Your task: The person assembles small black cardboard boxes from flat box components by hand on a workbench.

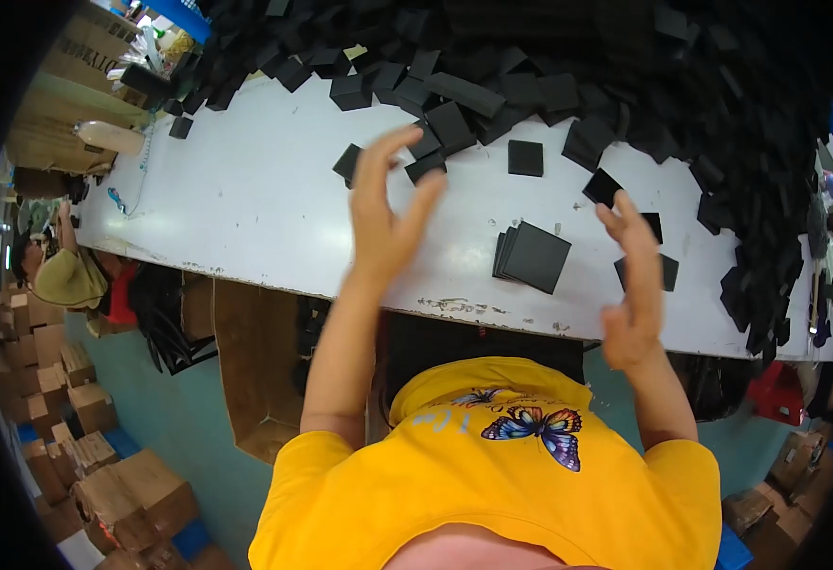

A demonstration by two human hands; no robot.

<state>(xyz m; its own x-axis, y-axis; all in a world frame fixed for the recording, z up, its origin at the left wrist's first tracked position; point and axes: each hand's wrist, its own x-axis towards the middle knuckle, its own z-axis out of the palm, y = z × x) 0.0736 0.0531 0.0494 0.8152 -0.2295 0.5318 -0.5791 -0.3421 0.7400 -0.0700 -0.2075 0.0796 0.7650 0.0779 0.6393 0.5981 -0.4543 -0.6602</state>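
My left hand (pixel 385 223) hovers over the white table (pixel 246 190), thumb and fingers spread apart with nothing between them. Small black box-like pieces lie around its fingertips, among them one piece (pixel 346 163) to the left and another (pixel 426 169) by the thumb. On the right, my right hand (pixel 637 285) is slightly blurred, its fingers stretched forward and thumb apart. Its fingertips overlap the edge of a black square piece (pixel 602 187), and another black piece (pixel 669 273) lies partly hidden behind the hand. Between both hands sits a small fanned stack of flat black squares (pixel 538 256).
A large heap of black pieces (pixel 549 90) lines the far side and right end of the table. One lone black square (pixel 526 158) lies before it. A pale bottle (pixel 110 137) is at the far left. Below stand an open cardboard box (pixel 255 361) and stacked cartons (pixel 136 499).
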